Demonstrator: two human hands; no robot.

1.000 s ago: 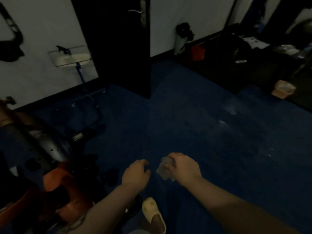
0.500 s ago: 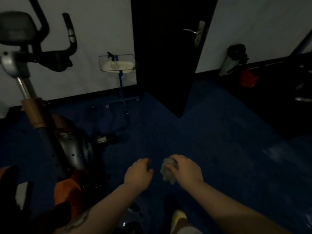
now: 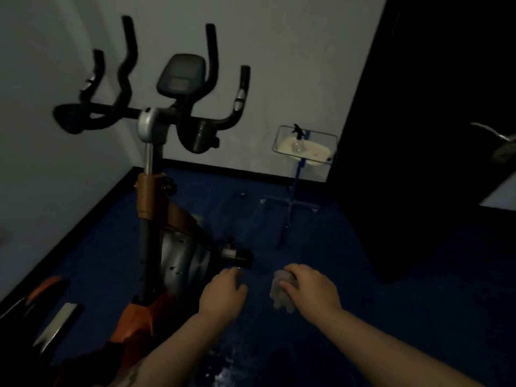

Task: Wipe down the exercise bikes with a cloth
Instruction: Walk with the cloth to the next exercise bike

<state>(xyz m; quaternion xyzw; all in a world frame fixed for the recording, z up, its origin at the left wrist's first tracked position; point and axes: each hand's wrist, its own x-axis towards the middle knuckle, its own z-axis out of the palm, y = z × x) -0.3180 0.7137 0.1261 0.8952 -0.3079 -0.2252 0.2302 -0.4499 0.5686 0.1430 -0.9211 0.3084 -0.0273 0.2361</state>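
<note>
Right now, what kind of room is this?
Probably a small gym or home workout room: an exercise bike stands by the wall on blue carpet, and a spray bottle sits on a small stand, likely for cleaning.

No text, label, brand or number can be read anywhere; the bike (image 3: 167, 191) console (image 3: 180, 75) is too dark and blurred to show any.

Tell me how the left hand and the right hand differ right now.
The right hand grips a crumpled grey cloth; the left hand holds nothing, its fingers curled. The left hand is nearer the exercise bike, close to its pedal; the right hand hangs over open blue carpet. Both are held out palm down, and neither touches the bike.
</note>
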